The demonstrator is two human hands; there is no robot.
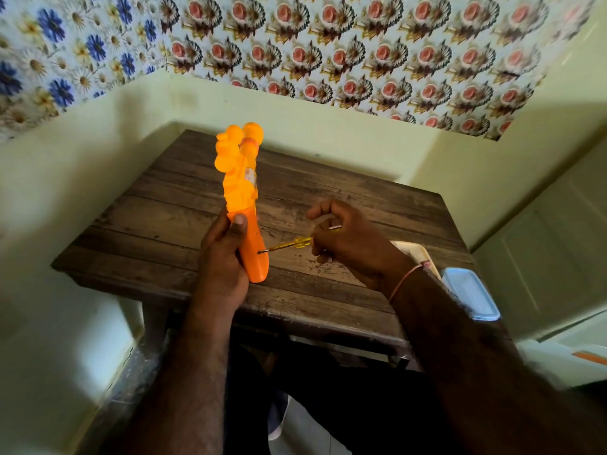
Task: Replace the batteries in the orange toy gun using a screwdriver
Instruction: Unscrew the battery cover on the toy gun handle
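Clear lidded container (470, 296) sits at the bench's (184, 205) right near corner, partly overhanging the edge; contents can't be made out. A pale tray (414, 253) lies just beside it toward the middle, mostly hidden behind the right wrist, contents not visible.

Left hand (220, 257) is wrapped round the grip of the orange toy gun (242, 195), thumb up along the grip's side, holding it upright above the bench's middle-left, barrel end pointing up and away. Right hand (348, 239) has its fingers curled round the handle of the yellow screwdriver (290, 245); shaft runs roughly level to the left, tip touching the side of the gun's grip low down.

Bench is dark wood planks, pushed into a wall corner: walls hard against its far and left edges. Bare plank surface far and left of the gun, and between the two hands. Near edge is just under the forearms.
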